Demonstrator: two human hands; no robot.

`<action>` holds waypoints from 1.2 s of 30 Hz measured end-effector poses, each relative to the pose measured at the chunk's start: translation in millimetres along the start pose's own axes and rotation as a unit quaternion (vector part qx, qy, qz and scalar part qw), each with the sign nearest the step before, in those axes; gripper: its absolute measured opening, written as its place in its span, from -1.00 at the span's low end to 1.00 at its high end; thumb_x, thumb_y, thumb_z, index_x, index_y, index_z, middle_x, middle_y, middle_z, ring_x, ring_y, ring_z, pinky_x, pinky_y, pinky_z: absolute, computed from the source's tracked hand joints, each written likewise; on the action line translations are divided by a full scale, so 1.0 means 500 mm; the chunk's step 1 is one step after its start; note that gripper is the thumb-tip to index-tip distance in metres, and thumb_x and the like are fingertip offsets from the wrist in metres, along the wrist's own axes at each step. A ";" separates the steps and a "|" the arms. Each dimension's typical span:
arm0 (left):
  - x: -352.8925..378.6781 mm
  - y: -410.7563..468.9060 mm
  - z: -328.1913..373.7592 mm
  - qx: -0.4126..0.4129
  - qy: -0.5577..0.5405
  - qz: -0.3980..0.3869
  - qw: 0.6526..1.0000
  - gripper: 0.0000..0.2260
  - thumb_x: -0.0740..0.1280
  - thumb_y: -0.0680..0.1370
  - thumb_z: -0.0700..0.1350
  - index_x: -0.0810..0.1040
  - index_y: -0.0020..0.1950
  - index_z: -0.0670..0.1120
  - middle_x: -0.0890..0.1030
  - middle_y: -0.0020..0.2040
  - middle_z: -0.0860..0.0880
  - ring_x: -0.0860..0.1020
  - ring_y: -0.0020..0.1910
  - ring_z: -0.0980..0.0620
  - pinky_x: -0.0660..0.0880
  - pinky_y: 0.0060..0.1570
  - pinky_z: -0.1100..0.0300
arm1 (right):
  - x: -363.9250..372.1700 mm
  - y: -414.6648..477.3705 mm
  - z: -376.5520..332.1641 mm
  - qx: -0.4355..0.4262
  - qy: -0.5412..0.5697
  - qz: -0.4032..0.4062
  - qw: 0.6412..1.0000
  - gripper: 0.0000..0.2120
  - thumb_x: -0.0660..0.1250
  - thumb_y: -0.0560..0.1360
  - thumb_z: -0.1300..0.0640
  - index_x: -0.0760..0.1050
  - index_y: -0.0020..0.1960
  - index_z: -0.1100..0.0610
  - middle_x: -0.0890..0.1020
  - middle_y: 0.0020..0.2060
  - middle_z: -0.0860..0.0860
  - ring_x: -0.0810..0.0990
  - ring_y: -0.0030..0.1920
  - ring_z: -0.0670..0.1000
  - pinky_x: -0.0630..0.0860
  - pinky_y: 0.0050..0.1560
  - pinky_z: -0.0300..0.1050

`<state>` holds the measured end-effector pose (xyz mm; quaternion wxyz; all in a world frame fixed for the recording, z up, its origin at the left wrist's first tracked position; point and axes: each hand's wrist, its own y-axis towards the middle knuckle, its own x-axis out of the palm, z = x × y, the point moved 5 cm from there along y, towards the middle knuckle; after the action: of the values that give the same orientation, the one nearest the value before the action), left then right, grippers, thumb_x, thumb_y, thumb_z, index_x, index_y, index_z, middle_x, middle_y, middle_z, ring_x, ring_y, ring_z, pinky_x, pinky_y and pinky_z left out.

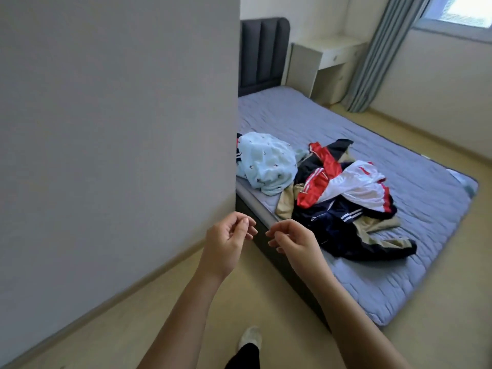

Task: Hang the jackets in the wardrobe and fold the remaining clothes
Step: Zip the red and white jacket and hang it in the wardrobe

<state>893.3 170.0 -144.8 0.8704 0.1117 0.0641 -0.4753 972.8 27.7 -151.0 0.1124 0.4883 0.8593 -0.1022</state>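
Both hands loosely curled, empty: left hand (225,245), right hand (294,242).

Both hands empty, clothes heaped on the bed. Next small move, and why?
Probably step up to the bed and reach the right hand for the white-and-red jacket: it lies on top of the clothes pile, and the left hand holds nothing either.

grey wall (106,129) left | beige floor (159,315) | bed (399,262), dark headboard (262,51) | desk (327,54) | curtain (380,49), window (458,12)
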 end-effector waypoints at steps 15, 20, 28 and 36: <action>0.534 0.489 -0.034 -0.052 -0.009 -0.205 0.977 -0.76 0.21 0.60 -0.26 0.58 -0.18 -0.05 0.64 -0.31 -0.03 0.61 -0.29 0.04 0.54 -0.20 0.24 | -0.494 0.302 0.229 0.179 0.095 0.226 0.953 -0.78 0.19 0.55 0.37 0.54 -0.11 0.13 0.66 -0.21 0.03 0.62 -0.25 -0.03 0.50 -0.23 -0.20; 0.677 0.585 -0.088 -0.096 0.010 -0.217 0.971 -0.75 0.22 0.59 -0.29 0.58 -0.20 -0.05 0.63 -0.32 -0.03 0.60 -0.32 0.10 0.51 -0.23 0.34 | -0.594 0.450 0.316 0.212 0.114 0.214 0.947 -0.76 0.18 0.53 0.36 0.53 -0.14 0.10 0.65 -0.21 0.02 0.59 -0.28 -0.10 0.48 -0.24 -0.24; 0.871 0.826 -0.316 -0.155 0.044 -0.263 0.951 -0.76 0.24 0.58 -0.27 0.59 -0.19 -0.02 0.65 -0.31 0.02 0.61 -0.27 0.07 0.53 -0.18 0.28 | -0.641 0.718 0.554 0.320 0.085 0.176 0.927 -0.79 0.17 0.52 0.31 0.54 -0.10 0.09 0.66 -0.21 -0.04 0.59 -0.29 -0.15 0.45 -0.29 -0.40; 1.016 1.008 -0.769 -0.143 0.305 -0.390 0.857 -0.90 0.34 0.47 -0.12 0.53 -0.05 0.05 0.55 0.00 0.05 0.53 -0.03 0.06 0.35 -0.12 0.34 | -0.555 0.908 0.946 0.423 0.010 0.171 0.890 -0.78 0.20 0.48 0.29 0.54 -0.12 0.02 0.63 -0.13 -0.07 0.59 -0.08 -0.04 0.44 -0.16 -0.31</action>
<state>1589.6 118.8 -560.1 0.5567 0.0911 0.4319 -0.7038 1546.5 -106.1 -550.7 -0.0976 0.6298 0.6391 -0.4307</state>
